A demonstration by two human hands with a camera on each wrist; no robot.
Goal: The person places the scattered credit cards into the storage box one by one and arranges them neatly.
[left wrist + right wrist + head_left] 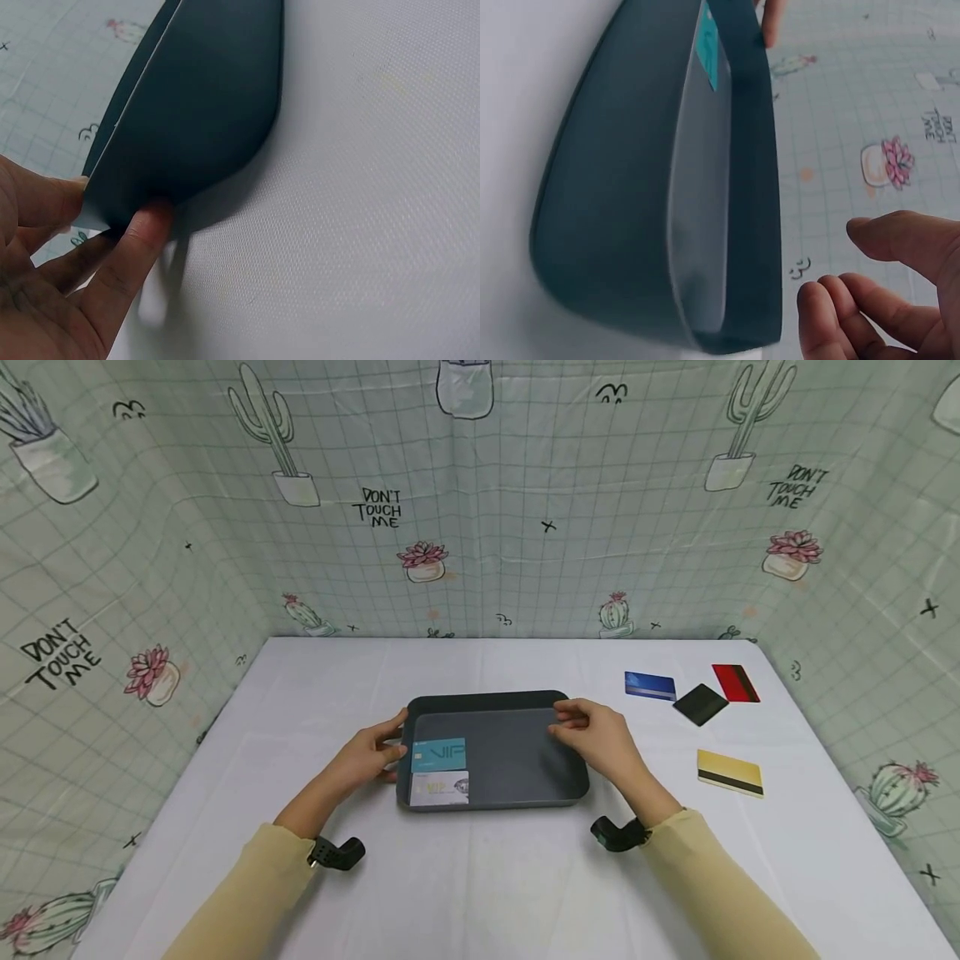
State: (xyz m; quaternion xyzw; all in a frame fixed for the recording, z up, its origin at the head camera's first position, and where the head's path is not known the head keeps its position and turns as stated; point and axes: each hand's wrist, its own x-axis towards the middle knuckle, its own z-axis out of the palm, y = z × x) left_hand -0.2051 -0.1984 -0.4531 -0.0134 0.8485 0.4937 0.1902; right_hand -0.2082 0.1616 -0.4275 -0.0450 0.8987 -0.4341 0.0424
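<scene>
A dark grey rectangular tray [513,756] lies near the middle of the white table. My left hand [367,750] holds its left end, with fingers at the rim and against the outer wall in the left wrist view. Inside the tray, at the left, a teal VIP card [439,754] sits above a white VIP card [439,788]. Over the tray's right end is my right hand [596,735], fingers loosely bent. The right wrist view shows this right hand [889,292] with a gap between thumb and fingers and nothing held there.
Right of the tray lie a blue card [650,686], a black card [701,704], a red card [736,683] and a gold card [730,773] with a dark stripe. A patterned cloth [510,485] hangs behind the table and along its sides.
</scene>
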